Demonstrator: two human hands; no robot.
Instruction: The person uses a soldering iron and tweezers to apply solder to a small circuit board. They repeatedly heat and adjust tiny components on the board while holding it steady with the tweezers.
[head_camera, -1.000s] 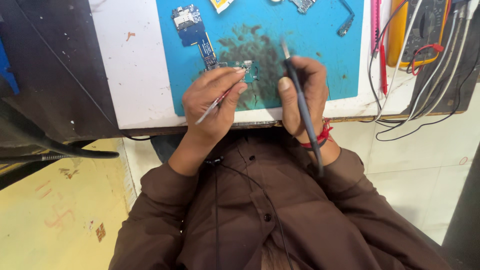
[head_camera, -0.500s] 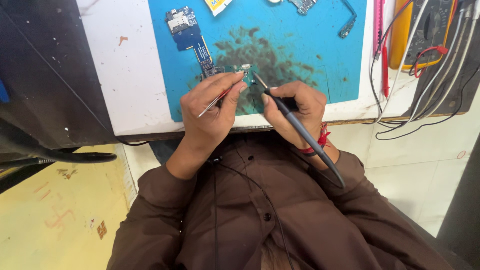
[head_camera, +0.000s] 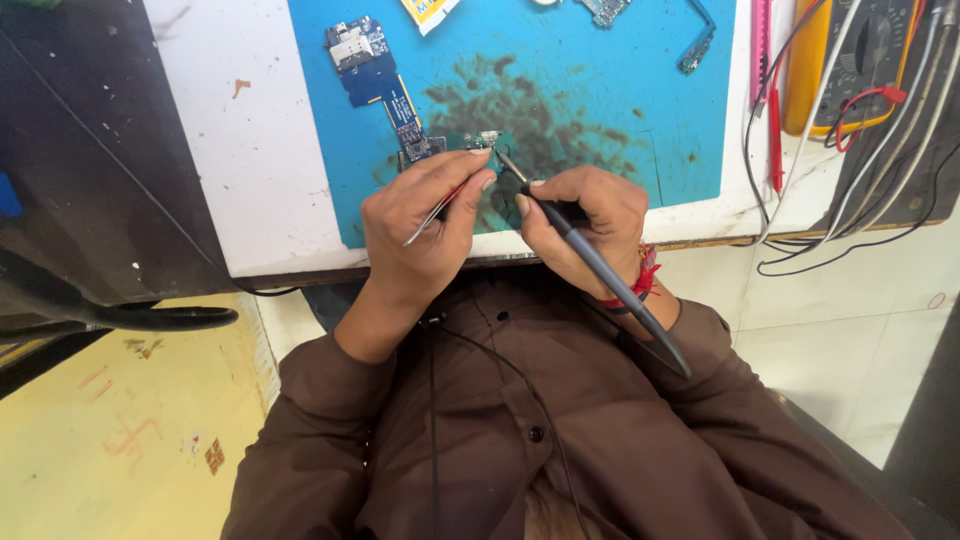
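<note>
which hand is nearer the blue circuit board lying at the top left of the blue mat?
Left. The left hand sits just below the blue circuit board, gripping thin metal tweezers. The right hand is farther right, holding a grey pen-shaped soldering iron.

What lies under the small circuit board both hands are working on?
The blue mat, darkly stained there, lies under the small circuit board. The left hand and right hand cover the mat's near edge.

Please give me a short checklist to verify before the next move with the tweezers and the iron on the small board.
1. Left hand grips tweezers: ok.
2. Right hand grips iron like a pen: ok.
3. Iron tip at the small board: ok.
4. Board lies on the blue mat: ok.
5. Tweezer tips touch the board: cannot tell.
6. Cables away from the hands: ok.
</note>
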